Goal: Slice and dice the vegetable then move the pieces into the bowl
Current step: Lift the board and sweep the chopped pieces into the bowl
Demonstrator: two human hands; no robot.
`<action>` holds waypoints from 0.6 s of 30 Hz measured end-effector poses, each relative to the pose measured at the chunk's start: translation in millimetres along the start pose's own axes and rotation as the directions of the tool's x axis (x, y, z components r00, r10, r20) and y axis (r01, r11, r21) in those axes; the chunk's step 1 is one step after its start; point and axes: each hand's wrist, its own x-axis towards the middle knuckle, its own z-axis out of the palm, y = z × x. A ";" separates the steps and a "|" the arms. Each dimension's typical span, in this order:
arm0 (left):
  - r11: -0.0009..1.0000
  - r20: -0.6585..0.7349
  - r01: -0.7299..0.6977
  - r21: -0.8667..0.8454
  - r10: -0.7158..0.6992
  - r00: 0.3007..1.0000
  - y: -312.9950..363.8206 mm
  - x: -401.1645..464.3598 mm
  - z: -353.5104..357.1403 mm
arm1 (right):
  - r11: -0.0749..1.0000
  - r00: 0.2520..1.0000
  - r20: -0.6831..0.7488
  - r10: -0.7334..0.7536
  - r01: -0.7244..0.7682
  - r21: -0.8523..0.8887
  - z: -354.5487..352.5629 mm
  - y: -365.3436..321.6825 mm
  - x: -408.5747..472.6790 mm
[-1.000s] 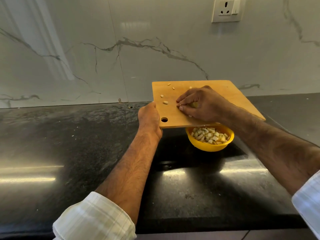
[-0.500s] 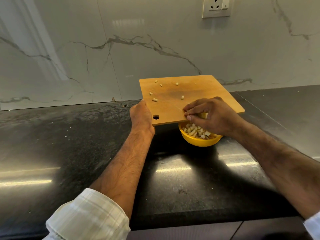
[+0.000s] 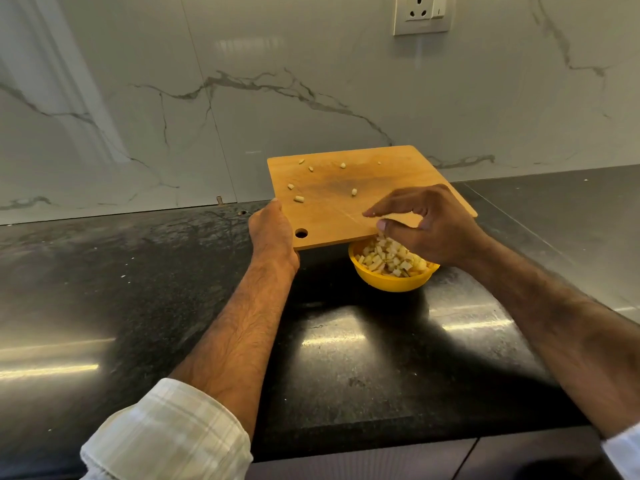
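Nearest you, at the bench's [image 3: 138, 289] front edge, your two forearms reach forward from pale checked sleeves [image 3: 166, 434] over the black polished stone. Further in, a little right of the bench's middle, the yellow bowl [image 3: 391, 282] stands on the stone, heaped with pale diced vegetable pieces [image 3: 388, 259]. Your right hand [image 3: 433, 226] hovers over the bowl's right half and the near edge of the cutting board [image 3: 346, 209]; its fingers [image 3: 388, 206] are bent and spread, thumb below them, with a gap between, and you hold nothing that can be made out there. A few dice show just under the thumb at the board's edge, above the heap in the bowl. Your left hand [image 3: 273, 230] grips the board at its near left corner, beside the round hanging hole, fingers wrapped under where you cannot see them. The wooden board is tilted, its near edge jutting over the bowl's far rim. A handful of stray dice [image 3: 299, 198] lie scattered on the board, mostly toward its far left corner, with one nearer the middle. Beyond the bench's back edge rises the white veined marble wall [image 3: 311, 81], with a wall socket [image 3: 422, 12] high at the right.
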 end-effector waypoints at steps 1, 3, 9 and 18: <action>1.000 0.003 -0.002 -0.002 0.002 1.000 0.6 -0.3 -0.1 | 1.000 1.000 -0.016 0.014 -0.014 0.008 3.1 0.5 9.9; 1.000 0.008 -0.003 0.002 0.003 1.000 0.1 0.7 -1.0 | 0.997 0.998 0.020 0.066 -0.066 -0.034 10.5 6.2 36.3; 1.000 0.061 -0.004 -0.017 0.005 0.998 4.1 -0.9 -2.0 | 0.901 0.872 0.274 0.407 -0.333 -0.277 31.2 21.6 111.4; 1.000 0.104 -0.010 -0.004 0.011 0.995 5.2 -3.1 -1.8 | 0.973 0.898 0.384 0.214 -0.161 -0.165 66.5 3.0 142.2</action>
